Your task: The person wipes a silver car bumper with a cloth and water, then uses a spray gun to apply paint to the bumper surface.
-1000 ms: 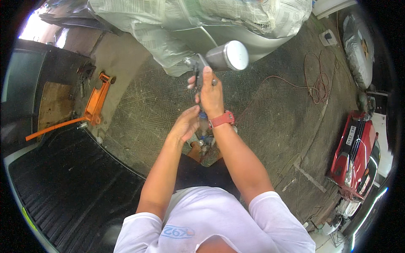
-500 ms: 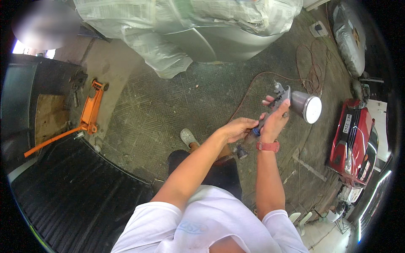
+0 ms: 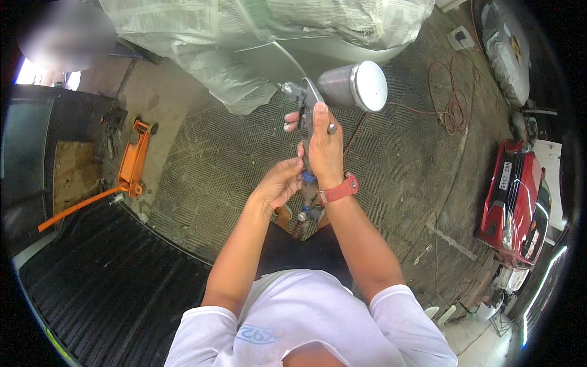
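A grey metal spray gun (image 3: 304, 110) with a large cup (image 3: 336, 87) is held up in front of me, the cup tilted to the right and its pale round end facing me. My right hand (image 3: 325, 144), with a red watch on its wrist, is wrapped round the gun's handle. Low on the handle, near a blue ring (image 3: 309, 177), the curled fingers of my left hand (image 3: 282, 182) touch the gun; their tips are partly hidden. Fittings (image 3: 310, 199) hang below the handle. Beyond the gun is a light-coloured vehicle body (image 3: 293, 61) masked with plastic-covered paper (image 3: 244, 92).
An orange floor jack (image 3: 131, 162) stands on the left, above a black ribbed panel (image 3: 110, 269). A reddish hose (image 3: 449, 110) lies coiled on the patterned floor at right. Farther right are a red car (image 3: 510, 202) and a plastic-wrapped object (image 3: 504, 58).
Both hands and the spray gun have swung left and away from me, bringing the cup close to the masked vehicle body. The left hand stays at the handle's lower part.
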A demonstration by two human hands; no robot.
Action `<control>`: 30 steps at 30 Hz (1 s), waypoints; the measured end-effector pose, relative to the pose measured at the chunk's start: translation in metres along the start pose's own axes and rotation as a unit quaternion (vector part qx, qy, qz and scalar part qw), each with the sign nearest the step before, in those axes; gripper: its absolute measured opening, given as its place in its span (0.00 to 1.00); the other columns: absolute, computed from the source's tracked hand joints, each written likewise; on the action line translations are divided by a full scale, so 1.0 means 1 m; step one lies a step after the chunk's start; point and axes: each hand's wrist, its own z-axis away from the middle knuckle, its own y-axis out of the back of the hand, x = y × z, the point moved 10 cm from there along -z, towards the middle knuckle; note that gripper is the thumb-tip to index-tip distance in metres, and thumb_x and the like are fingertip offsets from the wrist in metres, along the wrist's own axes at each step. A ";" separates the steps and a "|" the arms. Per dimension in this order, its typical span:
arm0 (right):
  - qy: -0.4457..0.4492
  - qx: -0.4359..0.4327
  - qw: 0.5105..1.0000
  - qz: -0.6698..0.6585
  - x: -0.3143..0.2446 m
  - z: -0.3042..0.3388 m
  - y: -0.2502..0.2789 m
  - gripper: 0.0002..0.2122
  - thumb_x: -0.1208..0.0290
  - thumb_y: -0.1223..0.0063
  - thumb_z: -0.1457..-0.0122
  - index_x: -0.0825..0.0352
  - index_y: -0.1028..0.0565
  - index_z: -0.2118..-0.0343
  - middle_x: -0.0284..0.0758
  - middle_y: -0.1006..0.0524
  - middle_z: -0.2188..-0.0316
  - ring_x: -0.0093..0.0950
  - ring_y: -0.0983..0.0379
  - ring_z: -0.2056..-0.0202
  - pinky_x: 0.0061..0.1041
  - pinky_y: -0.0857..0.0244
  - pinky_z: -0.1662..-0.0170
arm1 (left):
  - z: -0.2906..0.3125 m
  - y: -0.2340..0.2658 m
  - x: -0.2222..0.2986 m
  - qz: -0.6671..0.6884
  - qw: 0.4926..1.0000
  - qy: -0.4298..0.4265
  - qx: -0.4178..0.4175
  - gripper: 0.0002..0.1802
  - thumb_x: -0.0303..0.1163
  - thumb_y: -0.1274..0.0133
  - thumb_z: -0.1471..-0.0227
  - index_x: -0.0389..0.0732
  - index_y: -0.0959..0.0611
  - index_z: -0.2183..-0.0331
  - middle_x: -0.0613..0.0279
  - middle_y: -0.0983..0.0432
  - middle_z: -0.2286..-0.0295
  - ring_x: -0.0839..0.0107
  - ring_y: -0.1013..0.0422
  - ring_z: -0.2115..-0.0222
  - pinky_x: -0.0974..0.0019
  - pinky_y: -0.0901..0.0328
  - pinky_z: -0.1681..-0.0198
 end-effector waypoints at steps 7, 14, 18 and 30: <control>0.003 0.106 0.994 0.003 -0.008 -0.012 0.090 0.30 0.41 0.64 0.20 0.68 0.21 0.44 0.36 0.15 0.65 0.23 0.19 0.67 0.20 0.32 0.78 | -0.056 -0.046 -0.040 -0.018 0.998 0.046 -0.038 0.18 0.42 0.36 0.31 0.41 0.16 0.48 0.66 0.16 0.53 0.73 0.21 0.52 0.62 0.27 0.44; 0.045 0.293 0.955 0.000 -0.031 0.014 0.220 0.31 0.43 0.64 0.20 0.71 0.24 0.39 0.40 0.15 0.62 0.25 0.18 0.66 0.22 0.32 0.79 | -0.117 -0.116 -0.113 -0.094 0.980 0.152 -0.082 0.17 0.41 0.37 0.30 0.39 0.14 0.49 0.67 0.15 0.55 0.74 0.21 0.55 0.65 0.27 0.48; 0.077 0.338 0.938 -0.002 -0.046 0.025 0.227 0.30 0.44 0.63 0.20 0.72 0.24 0.41 0.41 0.15 0.61 0.26 0.18 0.65 0.22 0.32 0.79 | -0.124 -0.125 -0.119 -0.118 0.974 0.167 -0.094 0.16 0.41 0.38 0.30 0.39 0.14 0.50 0.67 0.15 0.56 0.75 0.21 0.56 0.65 0.27 0.49; 0.052 0.073 0.991 0.100 0.015 -0.016 0.025 0.27 0.46 0.58 0.20 0.69 0.20 0.48 0.34 0.16 0.67 0.21 0.21 0.69 0.22 0.32 0.76 | -0.036 0.029 -0.023 -0.004 0.999 -0.025 0.025 0.27 0.41 0.39 0.29 0.35 0.22 0.38 0.64 0.19 0.45 0.74 0.23 0.49 0.64 0.28 0.44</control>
